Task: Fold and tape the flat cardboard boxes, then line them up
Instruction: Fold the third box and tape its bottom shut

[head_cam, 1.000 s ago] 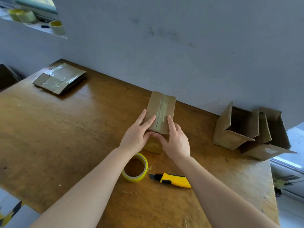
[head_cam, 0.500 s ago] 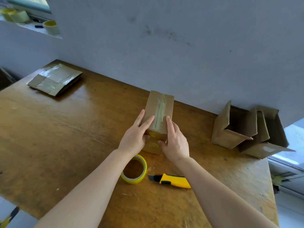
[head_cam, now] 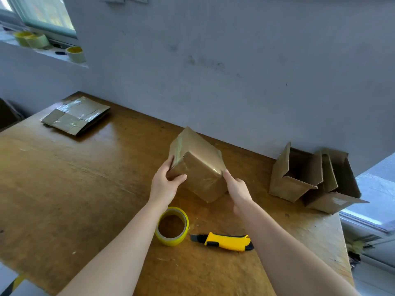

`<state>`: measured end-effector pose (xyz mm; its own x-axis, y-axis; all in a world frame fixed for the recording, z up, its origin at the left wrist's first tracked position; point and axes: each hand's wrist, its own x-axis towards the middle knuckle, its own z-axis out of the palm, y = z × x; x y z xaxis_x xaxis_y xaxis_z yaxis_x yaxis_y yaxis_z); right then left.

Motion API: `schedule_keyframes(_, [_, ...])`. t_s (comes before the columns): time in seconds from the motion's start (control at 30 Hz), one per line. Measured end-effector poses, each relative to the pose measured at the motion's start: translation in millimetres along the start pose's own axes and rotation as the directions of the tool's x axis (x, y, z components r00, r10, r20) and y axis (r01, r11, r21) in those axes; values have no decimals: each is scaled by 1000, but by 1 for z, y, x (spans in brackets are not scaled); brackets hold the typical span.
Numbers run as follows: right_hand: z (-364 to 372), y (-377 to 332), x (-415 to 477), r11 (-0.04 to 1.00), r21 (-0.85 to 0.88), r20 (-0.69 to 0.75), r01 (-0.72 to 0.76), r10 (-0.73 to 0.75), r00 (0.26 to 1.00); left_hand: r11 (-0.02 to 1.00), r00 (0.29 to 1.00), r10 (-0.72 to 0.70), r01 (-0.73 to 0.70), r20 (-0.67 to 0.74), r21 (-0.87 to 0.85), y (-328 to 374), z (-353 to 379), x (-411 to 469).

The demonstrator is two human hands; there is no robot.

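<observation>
Tipping the taped box (head_cam: 198,167) up from the counter (head_cam: 85,189), I am gripping it with both hands, left hand (head_cam: 165,184) round its left edge, right hand (head_cam: 237,189) at its right corner; a moment ago it was standing flat under my smoothing fingers, so sealing seems finished.

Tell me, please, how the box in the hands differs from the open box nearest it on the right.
The taped box is closed and glossy with tape; the open box has its flaps up and its dark inside showing. The taped box is held tilted by the left hand and right hand; the open box rests on the table, no hand on it. Both are brown cardboard folded into shape.
</observation>
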<state>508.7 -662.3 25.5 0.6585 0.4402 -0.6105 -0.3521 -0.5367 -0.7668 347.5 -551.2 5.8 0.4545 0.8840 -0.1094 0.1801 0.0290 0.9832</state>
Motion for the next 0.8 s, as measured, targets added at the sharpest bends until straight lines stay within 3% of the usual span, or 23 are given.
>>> schedule_keyframes(0.1, [-2,-3,-3,979,202,9,19,-21,1000,971,988,-134,146,74,-187,-5,-1,-7])
schedule_keyframes(0.17, [-2,-4,-4,971,214,-52,103,-94,994,960,971,-197,218,133,-178,-10,1,-9])
schedule_keyframes(0.27, [-1,-13,-14,930,-51,-136,364,-368,920,962,955,-259,269,143,-54,-14,6,-12])
schedule_keyframes(0.33, [0,-17,-22,786,-372,-131,493,-570,811,966,958,-253,257,137,-10,-8,10,-12])
schedule_keyframes(0.43, [5,-17,-36,573,-665,-90,480,-699,709,978,959,-209,210,193,14,13,20,-15])
schedule_keyframes(0.57, [10,-7,-40,485,-666,127,567,-675,727,972,929,-217,233,300,-21,38,33,-22])
schedule_keyframes(0.63, [11,-5,-40,434,-620,161,654,-745,647,968,921,-236,251,311,-7,41,39,-23])
schedule_keyframes(0.73, [6,-7,-36,453,-625,-13,636,-820,572,967,920,-255,236,298,99,37,44,-21])
schedule_keyframes(0.8, [-5,-8,-29,512,-687,-121,515,-780,614,960,928,-253,205,273,193,34,46,-18])
